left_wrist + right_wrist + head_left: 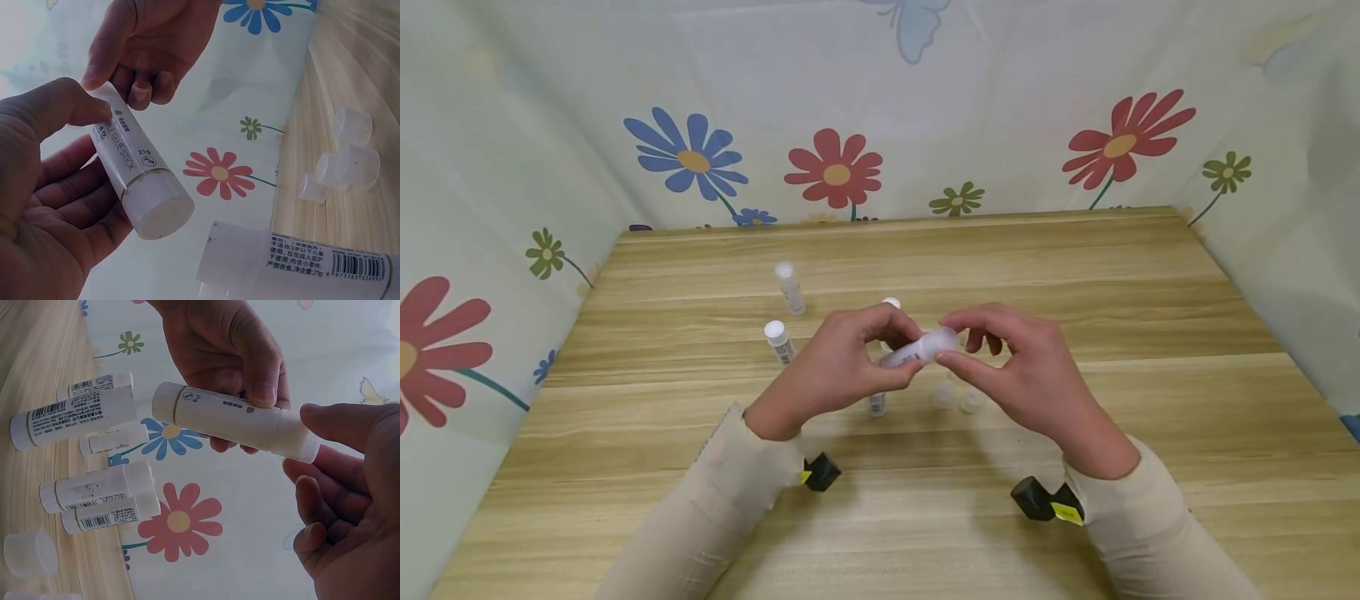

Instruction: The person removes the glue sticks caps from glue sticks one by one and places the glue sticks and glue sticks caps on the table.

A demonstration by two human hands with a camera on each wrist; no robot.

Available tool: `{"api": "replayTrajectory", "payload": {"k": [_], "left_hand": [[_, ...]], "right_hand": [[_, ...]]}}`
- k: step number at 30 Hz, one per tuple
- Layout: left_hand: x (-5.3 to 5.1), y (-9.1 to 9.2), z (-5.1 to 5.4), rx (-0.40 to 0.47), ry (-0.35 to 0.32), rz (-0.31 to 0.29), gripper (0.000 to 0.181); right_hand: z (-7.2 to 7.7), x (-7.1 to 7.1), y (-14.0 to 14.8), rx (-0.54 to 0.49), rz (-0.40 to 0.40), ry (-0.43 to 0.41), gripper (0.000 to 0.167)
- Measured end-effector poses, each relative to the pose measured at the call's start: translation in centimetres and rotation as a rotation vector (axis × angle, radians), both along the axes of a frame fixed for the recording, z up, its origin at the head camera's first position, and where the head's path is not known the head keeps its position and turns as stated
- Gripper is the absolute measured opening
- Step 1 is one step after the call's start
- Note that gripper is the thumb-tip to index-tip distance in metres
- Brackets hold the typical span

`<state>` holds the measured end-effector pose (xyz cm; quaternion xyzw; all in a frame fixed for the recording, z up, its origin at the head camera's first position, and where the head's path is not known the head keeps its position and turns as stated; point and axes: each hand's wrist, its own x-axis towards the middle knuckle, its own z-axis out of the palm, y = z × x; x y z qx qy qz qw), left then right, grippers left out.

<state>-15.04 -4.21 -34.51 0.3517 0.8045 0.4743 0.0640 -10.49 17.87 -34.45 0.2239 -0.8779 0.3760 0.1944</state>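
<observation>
A white glue stick (901,356) with printed lettering is held tilted above the table. My left hand (842,354) grips its body between thumb and fingers. At the other end my right hand (1030,358) pinches the ridged white cap (306,442) with thumb and index finger. The cap sits on the tube. The left wrist view shows the label on the tube (128,147) and its plain round base. Below the hands, small translucent caps (944,394) lie on the wooden table, partly hidden in the head view.
Several more white glue sticks stand upright, including one at the back left (789,288), one beside my left wrist (779,342) and one under my hands (877,405). A flowered curtain (1000,108) borders the wooden table (925,533).
</observation>
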Motion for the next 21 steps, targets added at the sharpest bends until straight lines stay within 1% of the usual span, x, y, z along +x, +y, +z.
{"api": "replayTrajectory", "payload": {"k": [4,8,11,17,18,21], "left_hand": [[-0.2,-0.2,0.0,0.008,-0.018,-0.016,0.021],[-0.3,-0.4,0.1,0.035,-0.045,-0.040,0.021],[-0.5,-0.6,0.2,0.043,-0.048,-0.051,0.019],[-0.9,-1.2,0.6,0.050,-0.056,-0.023,0.021],[-0.9,-1.3,0.6,0.057,-0.059,-0.020,0.021],[-1.2,-1.6,0.6,0.080,-0.060,-0.005,0.022]], "right_hand": [[0.1,0.1,0.1,-0.003,0.031,0.005,0.029],[0.3,0.1,0.3,-0.031,0.082,0.014,0.032],[0.5,0.1,0.5,-0.061,0.108,0.026,0.033],[1.1,0.3,1.1,-0.202,0.128,0.060,0.037],[1.2,0.3,1.1,-0.217,0.131,0.063,0.037],[1.2,0.1,1.1,-0.221,0.123,0.071,0.036]]}}
